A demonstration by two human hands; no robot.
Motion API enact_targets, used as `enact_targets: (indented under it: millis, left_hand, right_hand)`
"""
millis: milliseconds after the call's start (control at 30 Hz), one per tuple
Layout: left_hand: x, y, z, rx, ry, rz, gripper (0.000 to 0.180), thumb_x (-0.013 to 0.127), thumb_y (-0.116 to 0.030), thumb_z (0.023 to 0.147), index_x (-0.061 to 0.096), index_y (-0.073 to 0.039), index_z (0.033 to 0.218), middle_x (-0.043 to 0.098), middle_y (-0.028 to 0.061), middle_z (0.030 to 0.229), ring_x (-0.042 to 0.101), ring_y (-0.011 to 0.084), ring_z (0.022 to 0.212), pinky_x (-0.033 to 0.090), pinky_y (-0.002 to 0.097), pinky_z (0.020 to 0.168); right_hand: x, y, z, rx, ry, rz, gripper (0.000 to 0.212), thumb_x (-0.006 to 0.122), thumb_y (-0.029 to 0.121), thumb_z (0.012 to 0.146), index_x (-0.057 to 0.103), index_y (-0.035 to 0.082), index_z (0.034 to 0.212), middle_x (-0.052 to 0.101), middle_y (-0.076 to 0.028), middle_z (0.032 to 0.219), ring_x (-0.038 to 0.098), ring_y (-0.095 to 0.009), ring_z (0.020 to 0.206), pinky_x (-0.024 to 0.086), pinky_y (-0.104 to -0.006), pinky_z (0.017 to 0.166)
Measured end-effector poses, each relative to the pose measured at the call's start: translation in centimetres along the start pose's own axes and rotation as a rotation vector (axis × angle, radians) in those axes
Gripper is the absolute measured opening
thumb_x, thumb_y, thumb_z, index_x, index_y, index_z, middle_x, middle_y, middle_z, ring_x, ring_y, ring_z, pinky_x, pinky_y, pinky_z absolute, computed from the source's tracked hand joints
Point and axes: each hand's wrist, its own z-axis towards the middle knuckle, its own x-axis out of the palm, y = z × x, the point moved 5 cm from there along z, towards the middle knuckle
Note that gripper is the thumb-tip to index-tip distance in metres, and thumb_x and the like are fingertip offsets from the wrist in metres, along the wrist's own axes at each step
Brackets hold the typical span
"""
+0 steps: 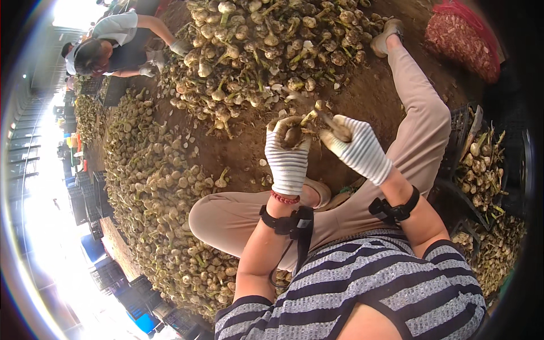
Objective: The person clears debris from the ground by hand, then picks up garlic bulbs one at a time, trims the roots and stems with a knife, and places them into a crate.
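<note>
Brown dirt floor [226, 150] below me, uneven, with loose skin flakes on it. Both hands are up over it, between my knees.

Left glove [288, 150]: fingers curled shut around a garlic bulb [292, 135], its stem [309, 118] poking out toward the other hand. Right glove [362, 144]: closed on a brown object [338, 129]; too blurred to say if it's a tool handle.

To do this well, I'd say: bulb seated deep in the left palm, stem clear of the fingertips, right hand doing the work at the stem, pressure pointed away from the left thumb. Turn the bulb, don't force it. Wrists low and steady.

Beyond the hands, a big garlic pile [266, 45] on the dirt. A longer heap [164, 198] runs down my left. Right side: black crate [462, 190] with garlic showing behind its edge.

Further out, a red mesh sack [467, 42], packed full. Past the heap, a co-worker [110, 45] bends with one gloved hand at the pile. Black crates [107, 275] line the far left, blown-out light behind.
</note>
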Motion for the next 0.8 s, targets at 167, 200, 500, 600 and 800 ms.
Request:
enact_targets:
  millis: [167, 200, 500, 600, 800]
  left_hand:
    - [-6.1, -5.5, 1.2, 0.014, -0.336, -0.029, 0.022, 0.065, 0.003, 0.079, 0.063, -0.006, 0.099, 0.062, 0.008, 0.097, 0.058, 0.0177, 0.093, 0.051, 0.0277, 0.083]
    - [-10.2, -6.0, 1.6, -0.066, -0.41, -0.136, 0.018, 0.065, -0.003, 0.08, 0.062, -0.003, 0.098, 0.062, 0.0109, 0.1, 0.059, 0.0186, 0.089, 0.052, 0.0277, 0.078]
    - [-13.9, -2.4, 9.5, -0.11, -0.115, 0.409, 0.046, 0.064, 0.0, 0.081, 0.053, -0.008, 0.124, 0.061, 0.0116, 0.115, 0.058, 0.019, 0.101, 0.048, 0.0301, 0.086]
    - [-15.1, 6.7, 17.5, -0.286, -0.017, 0.893, 0.051, 0.072, -0.01, 0.076, 0.053, -0.008, 0.123, 0.058, 0.0134, 0.119, 0.057, 0.0261, 0.106, 0.048, 0.0309, 0.089]
    - [-13.5, 14.2, 25.0, -0.608, 0.018, 1.509, 0.062, 0.073, -0.014, 0.075, 0.045, -0.008, 0.13, 0.047, 0.0193, 0.129, 0.05, 0.0319, 0.116, 0.052, 0.0386, 0.089]
  right_hand:
    - [0.7, -8.1, 1.6, 0.168, 0.028, -0.264, 0.025, 0.062, 0.025, 0.078, 0.059, 0.001, 0.08, 0.059, -0.021, 0.07, 0.059, -0.034, 0.064, 0.046, -0.04, 0.06]
    - [-0.5, -10.7, 0.8, 0.256, -0.053, -0.196, 0.026, 0.062, 0.026, 0.078, 0.059, 0.0, 0.08, 0.057, -0.02, 0.067, 0.056, -0.03, 0.059, 0.045, -0.0381, 0.059]
    - [1.3, -13.4, 3.3, 0.513, 0.048, 0.062, 0.025, 0.066, 0.022, 0.083, 0.058, -0.001, 0.079, 0.052, 0.0, 0.064, 0.044, -0.009, 0.059, 0.04, -0.0263, 0.055]
    - [1.2, -14.1, 3.2, 0.531, -0.008, 0.12, 0.023, 0.067, 0.019, 0.083, 0.058, -0.002, 0.082, 0.056, 0.0, 0.067, 0.046, -0.007, 0.062, 0.041, -0.0252, 0.056]
    - [-0.7, -14.0, 3.1, 0.716, -0.074, 0.204, 0.023, 0.067, 0.02, 0.084, 0.059, -0.002, 0.087, 0.059, -0.001, 0.071, 0.047, -0.006, 0.063, 0.041, -0.0235, 0.056]
